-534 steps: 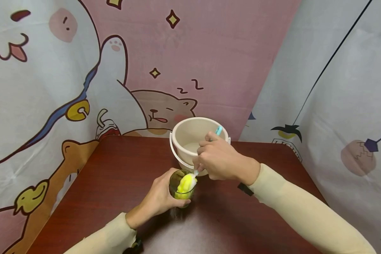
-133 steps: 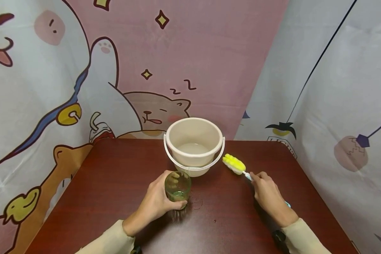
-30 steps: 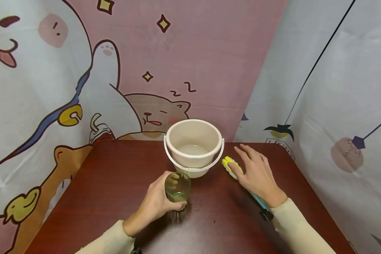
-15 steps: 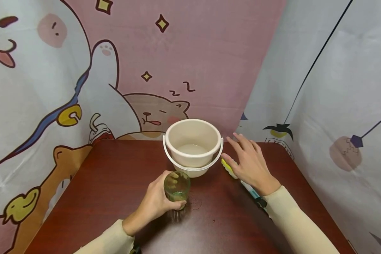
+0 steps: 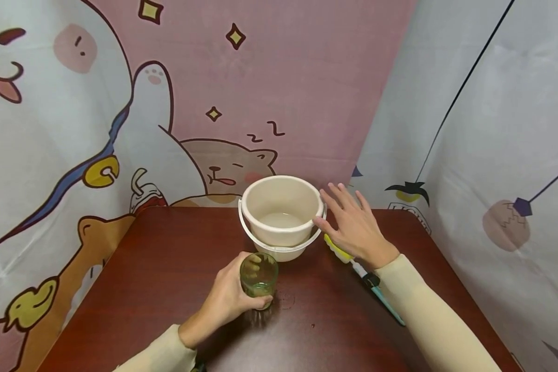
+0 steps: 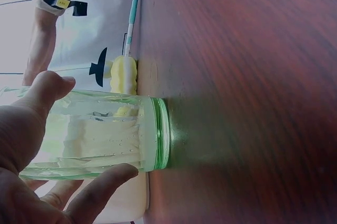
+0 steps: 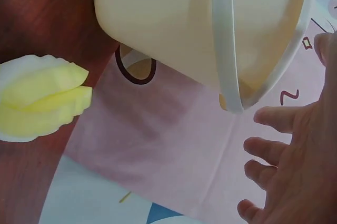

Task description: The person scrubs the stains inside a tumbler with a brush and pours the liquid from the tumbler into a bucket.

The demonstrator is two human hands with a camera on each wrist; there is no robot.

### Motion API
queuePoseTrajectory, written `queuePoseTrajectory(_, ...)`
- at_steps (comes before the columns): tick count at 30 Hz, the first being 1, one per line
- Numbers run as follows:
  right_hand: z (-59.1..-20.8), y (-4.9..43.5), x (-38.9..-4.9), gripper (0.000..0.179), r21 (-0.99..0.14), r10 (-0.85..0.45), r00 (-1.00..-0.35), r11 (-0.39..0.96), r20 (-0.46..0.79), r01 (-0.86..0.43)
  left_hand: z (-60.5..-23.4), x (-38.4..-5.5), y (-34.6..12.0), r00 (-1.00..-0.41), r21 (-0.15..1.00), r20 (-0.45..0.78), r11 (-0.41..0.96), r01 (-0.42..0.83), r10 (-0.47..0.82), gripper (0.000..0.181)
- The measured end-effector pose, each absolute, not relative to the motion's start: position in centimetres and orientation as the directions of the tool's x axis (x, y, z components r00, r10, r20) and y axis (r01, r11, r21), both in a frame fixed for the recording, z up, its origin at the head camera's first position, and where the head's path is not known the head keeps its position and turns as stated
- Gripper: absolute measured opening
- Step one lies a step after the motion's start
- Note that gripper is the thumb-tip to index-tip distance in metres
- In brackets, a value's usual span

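In the head view my left hand (image 5: 230, 289) grips a green-tinted drinking glass (image 5: 259, 276) with a little liquid at its bottom. The left wrist view has thumb and fingers around the glass (image 6: 100, 134), its base down on or close to the table. My right hand (image 5: 353, 227) is spread, fingers apart, at the right rim of a cream bucket (image 5: 283, 235). In the right wrist view its fingertips lie just beyond the rim and white handle (image 7: 224, 34); whether they touch cannot be told. Below that hand lies a yellow-and-white sponge brush (image 5: 337, 249), its teal handle partly behind the wrist.
The dark red-brown table (image 5: 176, 258) carries the bucket near its far edge, with shallow liquid inside. Small wet marks (image 5: 285, 299) show beside the glass. A cartoon-printed cloth (image 5: 297, 93) hangs behind and along both sides.
The sponge brush, earlier inside the glass, was then held by the right hand and now lies on the table, released. The right hand has since moved left and forward to the bucket rim.
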State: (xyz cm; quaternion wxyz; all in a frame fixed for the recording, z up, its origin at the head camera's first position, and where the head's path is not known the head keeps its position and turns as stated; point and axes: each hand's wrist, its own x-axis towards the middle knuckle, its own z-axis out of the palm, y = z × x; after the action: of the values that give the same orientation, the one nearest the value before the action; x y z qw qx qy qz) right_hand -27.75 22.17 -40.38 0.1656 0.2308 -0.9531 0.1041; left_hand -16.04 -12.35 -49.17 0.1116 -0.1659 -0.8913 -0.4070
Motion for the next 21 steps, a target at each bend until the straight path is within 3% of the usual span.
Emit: queuePoseTrajectory(21,-39.5,19.3,-31.5,0.092,-0.186,-0.451,-0.868,0.853,0.209,-0.488,-49.2,-16.0,-12.3,-0.921,0.690,0.333,0.614,0.384,0.201,0.089)
